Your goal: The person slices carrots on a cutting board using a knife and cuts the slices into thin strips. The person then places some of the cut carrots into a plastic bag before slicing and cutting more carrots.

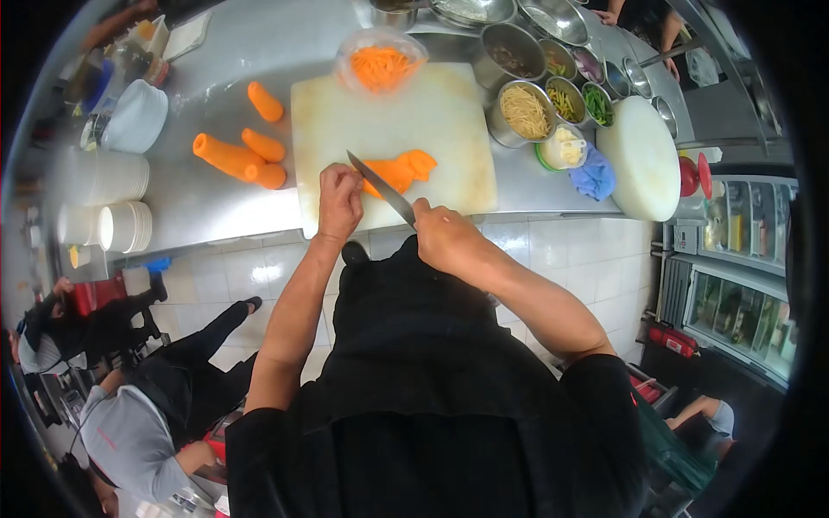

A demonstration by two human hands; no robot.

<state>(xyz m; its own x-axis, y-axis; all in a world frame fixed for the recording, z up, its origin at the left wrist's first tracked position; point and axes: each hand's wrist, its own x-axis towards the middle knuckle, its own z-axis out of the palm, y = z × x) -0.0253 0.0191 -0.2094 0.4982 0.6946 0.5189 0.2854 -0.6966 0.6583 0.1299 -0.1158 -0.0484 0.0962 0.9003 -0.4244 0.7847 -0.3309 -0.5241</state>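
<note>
A kitchen knife (386, 192) is in my right hand (445, 233), fingers wrapped round its handle and blade pointing up and left. Orange carrot slices (401, 171) lie overlapping beside the blade on the white cutting board (393, 121). My left hand (339, 197) is closed at the board's front left, its curled fingers by the knife tip and the end of the carrot. What those fingers hold, if anything, is hidden. Farther back on the board, a clear bag or bowl (380, 65) contains cut carrot pieces. Several peeled carrots (229, 157) lie on the steel counter left of the board.
Metal containers of noodles (523, 112), green vegetables (598, 104) and other food crowd the right. Nearby are a blue cloth (593, 173) and a round white board (639, 160). Stacked white tubs (125, 226) stand left. A person in grey (134, 440) is behind me, lower left.
</note>
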